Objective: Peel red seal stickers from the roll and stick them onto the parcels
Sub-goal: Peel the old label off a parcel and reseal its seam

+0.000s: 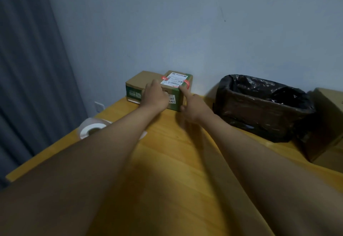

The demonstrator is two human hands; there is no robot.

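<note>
Reaching fwd w/ both arms to the far edge of the worktop (167, 161), where two parcels sit side by side against the wall. Right parcel (182, 80) is brown w/ green print & a white shipping label (174, 80) on top. Red seal stickers are on it: one at the label's left corner (164, 78), one along its right edge (187, 83). Left parcel (137, 83) is plain brown on top, touching the right one.

Left hand (154, 96) lies on the near top edge where the parcels meet, fingers curled down over the front; can't tell if the grip actually has hold of the box or just rests there. Right hand (193, 106): index finger out straight, tip pressing the near right corner of the right parcel, beside the red sticker; other fingers folded, thumb against the parcel's front face.

Sticker roll (91, 127), white, sits at the worktop's left edge, partly hidden by the left forearm. Bin w/ black bag liner (263, 106) stands on the right, cardboard box (328, 124) beyond it.
</note>
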